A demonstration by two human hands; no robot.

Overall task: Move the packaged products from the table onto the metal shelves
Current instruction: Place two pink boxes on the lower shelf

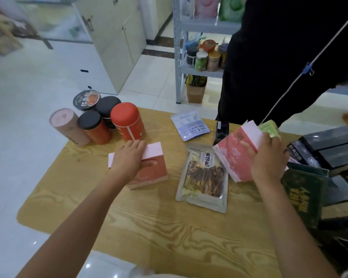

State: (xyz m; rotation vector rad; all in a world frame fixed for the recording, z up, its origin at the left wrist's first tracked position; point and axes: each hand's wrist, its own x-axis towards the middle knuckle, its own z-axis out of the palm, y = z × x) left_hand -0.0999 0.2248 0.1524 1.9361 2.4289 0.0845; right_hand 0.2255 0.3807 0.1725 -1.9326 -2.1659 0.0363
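At centre frame, a red-and-pink cardboard box (152,172) standing on the wooden table (149,227) is clasped over its top by the left hand (129,159). A matching tilted box (237,155) at the right is gripped by the right hand (269,159). Both are judged light and stiff, best pinched across opposite faces.

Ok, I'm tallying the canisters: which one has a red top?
The red tin, nearest the left hand; the jars beside it have black lids and the tube a pink top.
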